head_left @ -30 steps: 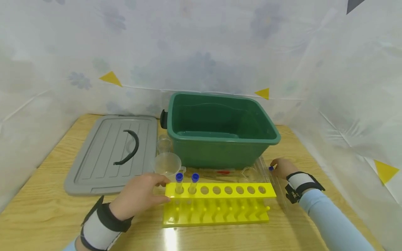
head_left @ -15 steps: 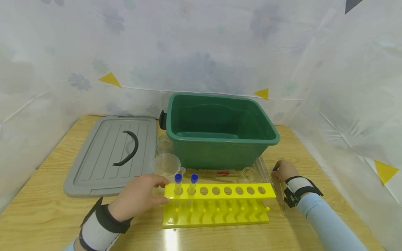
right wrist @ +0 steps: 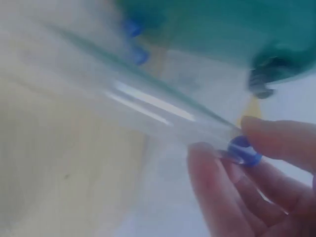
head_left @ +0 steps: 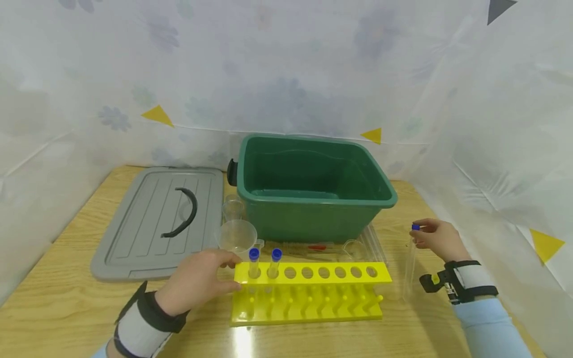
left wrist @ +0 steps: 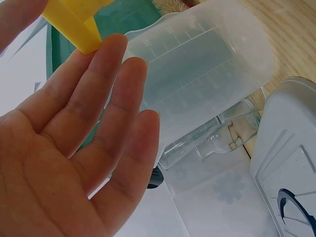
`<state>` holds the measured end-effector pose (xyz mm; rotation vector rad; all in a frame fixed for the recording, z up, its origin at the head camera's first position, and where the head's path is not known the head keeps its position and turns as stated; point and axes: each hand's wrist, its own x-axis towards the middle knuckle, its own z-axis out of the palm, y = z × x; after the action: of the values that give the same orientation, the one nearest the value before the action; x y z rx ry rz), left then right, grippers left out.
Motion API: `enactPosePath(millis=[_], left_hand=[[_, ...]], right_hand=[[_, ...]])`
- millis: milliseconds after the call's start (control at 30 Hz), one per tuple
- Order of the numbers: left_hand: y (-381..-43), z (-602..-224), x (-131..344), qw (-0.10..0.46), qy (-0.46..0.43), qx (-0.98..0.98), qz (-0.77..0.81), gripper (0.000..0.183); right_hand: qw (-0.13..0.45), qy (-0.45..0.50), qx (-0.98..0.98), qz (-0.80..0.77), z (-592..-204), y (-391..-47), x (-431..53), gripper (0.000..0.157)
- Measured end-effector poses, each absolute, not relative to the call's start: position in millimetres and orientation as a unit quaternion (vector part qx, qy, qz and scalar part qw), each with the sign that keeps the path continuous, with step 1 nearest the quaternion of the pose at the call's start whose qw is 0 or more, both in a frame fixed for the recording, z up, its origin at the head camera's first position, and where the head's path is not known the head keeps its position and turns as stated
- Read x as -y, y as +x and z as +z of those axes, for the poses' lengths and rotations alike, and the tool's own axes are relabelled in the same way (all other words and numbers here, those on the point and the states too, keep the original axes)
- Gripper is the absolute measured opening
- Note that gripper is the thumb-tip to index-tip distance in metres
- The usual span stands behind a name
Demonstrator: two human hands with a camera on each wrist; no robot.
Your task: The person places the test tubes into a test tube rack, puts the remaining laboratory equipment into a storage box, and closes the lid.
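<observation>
My left hand (head_left: 201, 278) grips the left end of a yellow test tube rack (head_left: 298, 273) between thumb and index finger; its other fingers are extended in the left wrist view. Two blue-capped test tubes (head_left: 254, 266) stand in the rack's leftmost holes. To the right of the rack, my right hand (head_left: 440, 239) pinches another clear test tube (head_left: 410, 271) by its blue cap (head_left: 415, 227). This tube hangs nearly upright, bottom end down. The right wrist view, blurred, has fingertips (right wrist: 202, 153) around the capped end.
A green bin (head_left: 309, 219) stands behind the rack. Its grey lid (head_left: 143, 219) lies at left. Between them are a graduated plastic beaker (head_left: 237, 236) and clear glassware (head_left: 234, 208). A thin tool with a red part (head_left: 317, 247) lies before the bin, near clear plastic (head_left: 372, 242).
My right hand has lifted a blue-capped test tube from beside the bin and carried it right, turning it nearly upright. The left hand and rack have stayed in place.
</observation>
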<state>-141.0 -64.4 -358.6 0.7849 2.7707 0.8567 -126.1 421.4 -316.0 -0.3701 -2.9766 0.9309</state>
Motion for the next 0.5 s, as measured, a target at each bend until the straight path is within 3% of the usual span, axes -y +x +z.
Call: enactPosePath(millis=[500], left_hand=[[-141.5, -360.3, 63.5, 0.065, 0.259, -0.922, 0.28, 0.036]], right_hand=[[0.17, -0.032, 0.945, 0.278, -283.1, -89.9, -390.1, 0.039]])
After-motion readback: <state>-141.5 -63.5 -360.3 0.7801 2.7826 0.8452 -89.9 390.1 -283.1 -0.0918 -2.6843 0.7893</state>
